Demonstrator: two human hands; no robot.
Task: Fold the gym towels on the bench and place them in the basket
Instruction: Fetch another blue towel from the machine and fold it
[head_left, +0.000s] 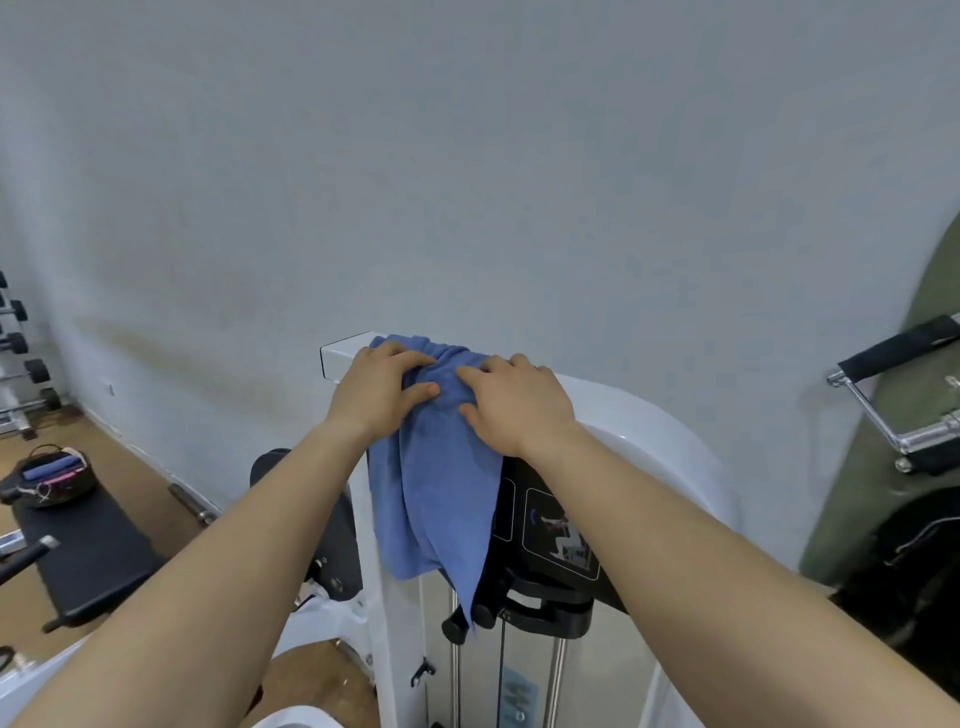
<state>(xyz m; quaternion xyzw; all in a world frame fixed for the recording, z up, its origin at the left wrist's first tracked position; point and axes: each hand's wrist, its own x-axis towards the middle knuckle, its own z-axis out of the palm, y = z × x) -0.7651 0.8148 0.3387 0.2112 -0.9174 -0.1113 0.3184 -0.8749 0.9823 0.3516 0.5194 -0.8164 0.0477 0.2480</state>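
Note:
A blue gym towel (439, 499) hangs bunched over the top bar of a white weight machine (649, 431), draping down its front. My left hand (382, 395) grips the towel's top left, thumb pinching a fold against the fingers. My right hand (511, 402) lies on the towel's top right, fingers curled into the cloth. A dark round basket (54, 480) stands on the far end of a black bench (88, 551) at the left, with a folded blue towel and other cloth inside.
A dumbbell rack (18, 364) stands at the far left against the grey wall. A chrome cable handle with a black grip (898, 405) hangs at the right beside a green panel. The machine's weight stack guide rods (454, 675) run down below the towel.

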